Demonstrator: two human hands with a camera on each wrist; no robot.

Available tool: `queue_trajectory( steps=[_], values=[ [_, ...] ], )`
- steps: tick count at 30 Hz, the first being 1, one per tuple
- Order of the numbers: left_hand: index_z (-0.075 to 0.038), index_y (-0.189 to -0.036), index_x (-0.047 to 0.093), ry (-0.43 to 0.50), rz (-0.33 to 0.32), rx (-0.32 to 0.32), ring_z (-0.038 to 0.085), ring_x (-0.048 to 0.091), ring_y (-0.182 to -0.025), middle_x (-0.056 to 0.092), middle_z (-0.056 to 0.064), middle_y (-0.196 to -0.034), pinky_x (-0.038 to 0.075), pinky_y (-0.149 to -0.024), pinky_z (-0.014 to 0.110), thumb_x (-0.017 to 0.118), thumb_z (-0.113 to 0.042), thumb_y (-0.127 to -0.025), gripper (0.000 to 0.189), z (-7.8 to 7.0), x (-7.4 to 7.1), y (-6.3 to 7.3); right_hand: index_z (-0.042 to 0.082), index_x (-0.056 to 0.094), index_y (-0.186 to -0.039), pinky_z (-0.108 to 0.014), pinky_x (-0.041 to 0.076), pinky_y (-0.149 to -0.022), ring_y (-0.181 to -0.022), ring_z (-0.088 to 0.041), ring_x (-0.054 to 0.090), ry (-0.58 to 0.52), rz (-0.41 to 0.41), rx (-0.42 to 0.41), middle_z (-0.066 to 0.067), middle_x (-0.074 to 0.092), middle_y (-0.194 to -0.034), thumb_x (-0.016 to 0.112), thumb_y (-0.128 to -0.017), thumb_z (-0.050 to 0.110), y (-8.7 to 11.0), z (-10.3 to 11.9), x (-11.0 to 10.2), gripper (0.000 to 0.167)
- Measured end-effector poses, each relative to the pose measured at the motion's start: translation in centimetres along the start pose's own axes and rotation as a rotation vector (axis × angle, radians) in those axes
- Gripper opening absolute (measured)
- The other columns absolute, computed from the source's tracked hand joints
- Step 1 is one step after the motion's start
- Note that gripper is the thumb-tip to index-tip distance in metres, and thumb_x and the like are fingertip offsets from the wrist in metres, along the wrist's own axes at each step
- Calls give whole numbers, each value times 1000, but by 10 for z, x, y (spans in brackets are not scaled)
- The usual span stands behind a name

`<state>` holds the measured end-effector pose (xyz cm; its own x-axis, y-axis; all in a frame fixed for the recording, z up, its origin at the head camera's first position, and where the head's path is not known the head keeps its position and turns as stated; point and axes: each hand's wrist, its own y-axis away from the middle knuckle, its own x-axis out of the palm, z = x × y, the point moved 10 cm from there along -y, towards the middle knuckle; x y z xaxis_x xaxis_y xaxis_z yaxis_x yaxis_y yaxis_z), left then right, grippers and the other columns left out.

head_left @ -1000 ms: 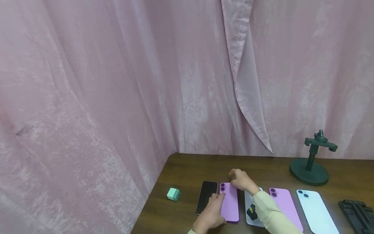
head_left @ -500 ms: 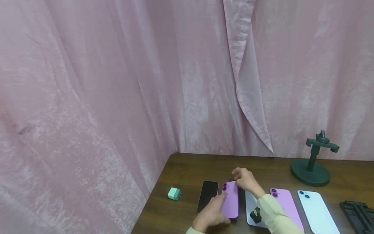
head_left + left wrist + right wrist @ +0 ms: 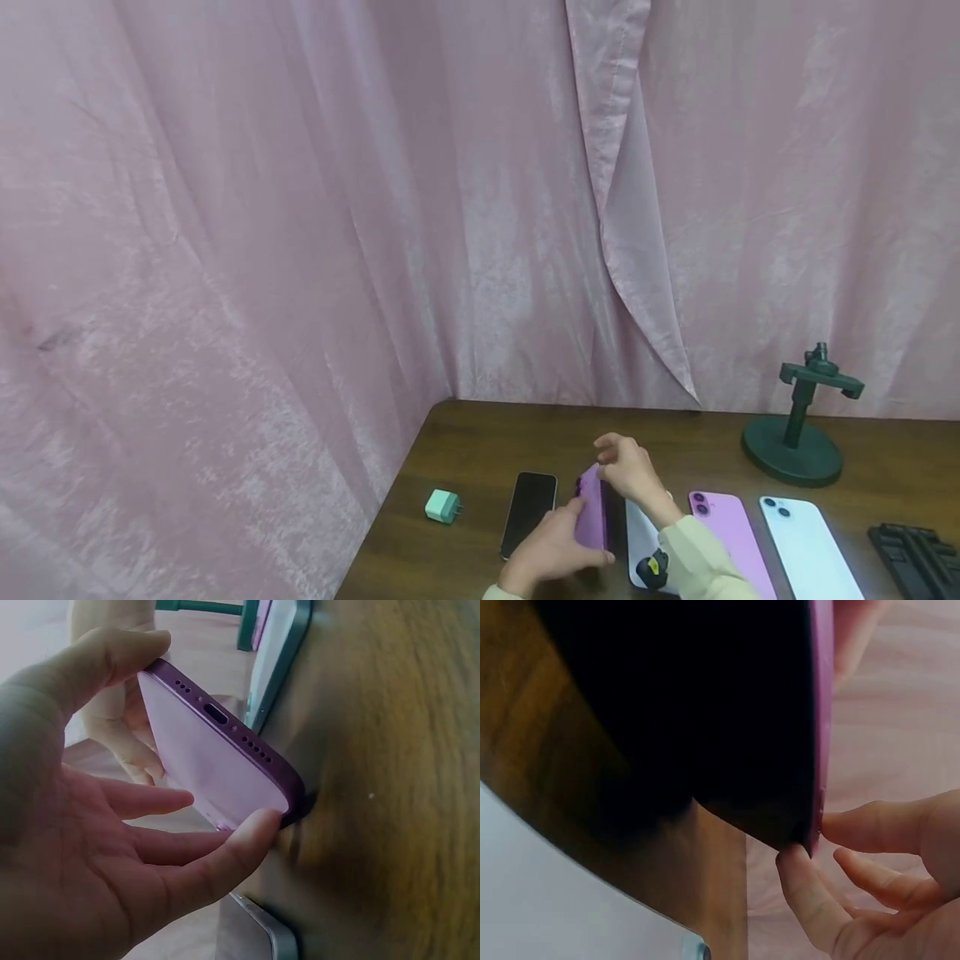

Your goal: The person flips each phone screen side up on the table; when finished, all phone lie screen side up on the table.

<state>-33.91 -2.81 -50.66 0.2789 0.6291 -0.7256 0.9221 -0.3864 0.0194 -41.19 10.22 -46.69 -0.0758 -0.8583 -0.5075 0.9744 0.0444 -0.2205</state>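
Observation:
A purple smartphone (image 3: 592, 512) stands tilted on its long side, its right edge raised. In the left wrist view its bottom end with the charging port (image 3: 215, 714) faces me. My left hand (image 3: 551, 542) spans the phone's width at that end, thumb at one corner and a finger at the opposite corner. At the far end my right hand (image 3: 632, 472) pinches the upper corner between thumb and finger. Its dark screen side (image 3: 727, 697) fills much of the right wrist view. A black-screened phone (image 3: 529, 508) lies just left of my left hand.
Right of the hands lie a pale phone (image 3: 640, 542) partly under the right forearm, another purple phone (image 3: 731, 533) and a light-blue phone (image 3: 810, 546). A green stand (image 3: 795, 450) is behind them. A folded black holder (image 3: 918, 554) lies far right, a mint charger plug (image 3: 442, 506) at left.
The purple phone has gone from lying nearly flat, camera side up, to tilted with its right edge raised. Both hands have shifted slightly right with it.

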Motion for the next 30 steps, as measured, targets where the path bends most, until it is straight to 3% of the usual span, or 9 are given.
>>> queue_trajectory(
  steps=[12, 21, 26, 30],
  values=[
    [5, -146, 46, 213, 77, 35, 7, 64, -77, 69, 6, -98, 53, -71, 26, 84, -21, -77, 82, 1, -8, 1, -13, 61, -118, -47, 58, -76, -89, -37, 69, -70, -7, -6, -24, 70, -100, 69, -72, -11, 11, 8, 8, 47],
    [1, -140, 51, 344, 122, 56, 8, 62, -61, 66, -1, -81, 52, -56, 23, 80, -7, -79, 68, 0, -5, 0, -19, 54, -124, -44, 59, -75, -95, -38, 69, -150, 64, 40, -33, 65, -113, 64, -84, -8, 18, 5, 20, 43],
    [4, -146, 46, 410, 128, 50, 10, 67, -71, 67, 6, -98, 56, -59, 26, 77, 3, -79, 73, 0, -6, 0, -21, 50, -127, -40, 59, -71, -91, -34, 69, -189, 89, 53, -35, 63, -115, 62, -88, -7, 21, 6, 25, 43],
    [4, -152, 37, 464, 131, 36, 12, 69, -81, 68, 10, -111, 58, -62, 28, 73, 6, -80, 81, 4, -4, -1, -21, 50, -128, -43, 59, -70, -84, -28, 66, -217, 115, 59, -29, 65, -112, 60, -92, -6, 23, 8, 29, 41]
  ],
)
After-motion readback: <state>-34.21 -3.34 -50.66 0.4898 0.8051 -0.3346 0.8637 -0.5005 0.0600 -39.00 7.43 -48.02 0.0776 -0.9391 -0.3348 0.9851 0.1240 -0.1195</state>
